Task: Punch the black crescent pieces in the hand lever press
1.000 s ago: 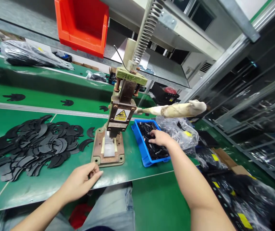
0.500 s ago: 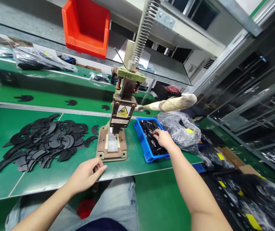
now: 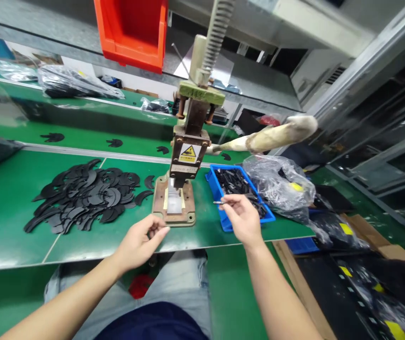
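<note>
My right hand [image 3: 243, 219] pinches a small dark, thin part [image 3: 219, 202] over the near left side of a blue bin [image 3: 219, 215] filled with small black pieces [image 3: 231, 181]. At the front edge of the green table, my left hand [image 3: 143, 241] has its fingers curled and thumb close to them; whether anything is between them is too small to tell. Just beyond it stands a hand press [image 3: 190, 156] with a metal base plate [image 3: 159, 200] and a pale block [image 3: 175, 203] under its ram. Left of the press lies a pile of black curved pieces [image 3: 92, 193].
The press lever [image 3: 276, 136] sticks out to the right above the blue bin. Plastic bags [image 3: 276, 182] lie right of the bin. An orange-red bin [image 3: 134, 38] sits on the shelf overhead. Black pieces [image 3: 114, 142] rest on the green strip behind.
My right hand has come up out of the blue bin toward me, now with a small part in its fingertips. The camera view has shifted; my left hand remains near the press base.
</note>
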`<act>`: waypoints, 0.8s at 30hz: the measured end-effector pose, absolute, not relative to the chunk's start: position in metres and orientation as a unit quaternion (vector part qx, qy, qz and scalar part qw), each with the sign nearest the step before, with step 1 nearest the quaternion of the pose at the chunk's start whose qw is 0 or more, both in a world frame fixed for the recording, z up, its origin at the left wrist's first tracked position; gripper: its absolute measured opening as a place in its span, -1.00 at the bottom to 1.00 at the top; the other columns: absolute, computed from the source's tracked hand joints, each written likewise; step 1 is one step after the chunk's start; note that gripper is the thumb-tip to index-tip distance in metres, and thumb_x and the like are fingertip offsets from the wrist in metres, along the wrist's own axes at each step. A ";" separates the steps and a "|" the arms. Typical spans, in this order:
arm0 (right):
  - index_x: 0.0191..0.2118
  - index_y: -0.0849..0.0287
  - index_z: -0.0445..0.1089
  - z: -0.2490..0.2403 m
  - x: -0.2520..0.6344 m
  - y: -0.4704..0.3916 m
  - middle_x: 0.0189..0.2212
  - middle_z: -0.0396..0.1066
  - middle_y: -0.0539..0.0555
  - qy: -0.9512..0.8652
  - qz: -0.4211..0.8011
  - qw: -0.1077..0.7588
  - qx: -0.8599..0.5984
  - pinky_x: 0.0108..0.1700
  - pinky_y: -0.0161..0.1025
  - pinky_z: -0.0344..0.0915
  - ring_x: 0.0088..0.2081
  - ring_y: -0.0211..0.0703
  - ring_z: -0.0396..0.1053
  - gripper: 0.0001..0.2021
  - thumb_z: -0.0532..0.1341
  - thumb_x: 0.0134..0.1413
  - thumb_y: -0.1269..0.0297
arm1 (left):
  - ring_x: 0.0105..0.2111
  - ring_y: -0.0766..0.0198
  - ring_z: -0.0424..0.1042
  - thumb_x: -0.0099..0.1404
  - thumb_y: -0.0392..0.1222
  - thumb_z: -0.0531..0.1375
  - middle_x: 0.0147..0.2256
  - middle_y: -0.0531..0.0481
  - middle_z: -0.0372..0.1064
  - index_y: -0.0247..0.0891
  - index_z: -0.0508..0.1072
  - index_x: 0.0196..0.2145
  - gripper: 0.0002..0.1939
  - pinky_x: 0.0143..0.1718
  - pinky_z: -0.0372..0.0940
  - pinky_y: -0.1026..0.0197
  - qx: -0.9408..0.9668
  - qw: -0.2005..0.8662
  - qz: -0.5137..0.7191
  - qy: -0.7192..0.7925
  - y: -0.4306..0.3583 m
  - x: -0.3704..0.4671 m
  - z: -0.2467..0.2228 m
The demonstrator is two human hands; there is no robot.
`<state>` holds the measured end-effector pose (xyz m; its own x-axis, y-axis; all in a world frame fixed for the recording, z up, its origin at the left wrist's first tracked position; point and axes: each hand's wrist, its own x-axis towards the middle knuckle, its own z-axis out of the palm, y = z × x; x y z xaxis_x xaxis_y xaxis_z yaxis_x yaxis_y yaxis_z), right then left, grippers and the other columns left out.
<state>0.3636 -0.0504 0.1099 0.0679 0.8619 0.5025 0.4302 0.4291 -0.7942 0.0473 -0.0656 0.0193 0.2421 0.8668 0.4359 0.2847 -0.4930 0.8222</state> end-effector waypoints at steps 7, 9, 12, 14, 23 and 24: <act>-0.10 0.06 0.42 0.056 0.268 -0.074 -0.25 0.57 0.06 -0.636 0.432 0.509 -0.388 -0.10 -0.06 0.60 -0.29 -0.15 0.57 -0.70 0.38 0.18 0.02 | -0.10 0.15 0.54 0.51 -0.13 0.18 -0.04 -0.17 0.56 -0.12 0.55 0.14 -0.68 -0.05 0.46 0.10 0.788 0.224 0.491 0.297 -0.076 0.053 0.043; -0.09 0.05 0.44 0.048 0.257 -0.073 -0.24 0.57 0.06 -0.634 0.460 0.500 -0.370 -0.08 -0.06 0.60 -0.26 -0.13 0.58 -0.70 0.38 0.18 0.01 | -0.16 0.17 0.56 0.51 -0.13 0.18 -0.14 -0.13 0.59 -0.15 0.60 0.05 -0.74 -0.08 0.46 0.12 0.772 0.219 0.500 0.326 -0.077 0.048 0.039; -0.10 0.04 0.48 0.039 0.248 -0.073 -0.18 0.58 0.07 -0.634 0.472 0.496 -0.361 -0.02 -0.07 0.58 -0.19 -0.11 0.58 -0.71 0.39 0.16 0.00 | -0.24 0.20 0.56 0.51 -0.09 0.20 -0.20 -0.10 0.61 -0.18 0.62 0.01 -0.75 -0.18 0.46 0.17 0.733 0.240 0.509 0.381 -0.082 0.042 0.031; -0.12 0.03 0.51 0.035 0.244 -0.075 -0.18 0.58 0.07 -0.633 0.469 0.494 -0.367 -0.02 -0.08 0.56 -0.18 -0.11 0.57 -0.74 0.38 0.18 0.02 | -0.26 0.21 0.56 0.50 -0.06 0.22 -0.22 -0.08 0.61 -0.18 0.63 0.00 -0.74 -0.19 0.46 0.17 0.717 0.258 0.511 0.397 -0.087 0.040 0.027; -0.11 0.02 0.54 0.026 0.243 -0.082 -0.25 0.62 0.06 -0.637 0.463 0.481 -0.385 -0.10 -0.10 0.58 -0.23 -0.11 0.58 -0.75 0.35 0.20 0.01 | -0.19 0.17 0.60 0.50 -0.08 0.23 -0.17 -0.08 0.65 -0.16 0.64 -0.01 -0.76 -0.12 0.46 0.15 0.701 0.287 0.513 0.404 -0.101 0.040 0.017; -0.12 0.02 0.54 0.026 0.244 -0.082 -0.26 0.62 0.06 -0.640 0.460 0.481 -0.385 -0.11 -0.11 0.58 -0.23 -0.11 0.59 -0.75 0.35 0.20 0.01 | -0.19 0.17 0.59 0.49 -0.09 0.23 -0.17 -0.08 0.64 -0.16 0.64 -0.01 -0.76 -0.13 0.46 0.15 0.701 0.288 0.512 0.405 -0.101 0.040 0.016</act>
<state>0.2435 -0.0820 0.0258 -0.2414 0.9346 0.2613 0.0492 0.2807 -0.9585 0.0401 -0.1014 0.0165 0.1474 0.8625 0.4842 0.2738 -0.5060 0.8179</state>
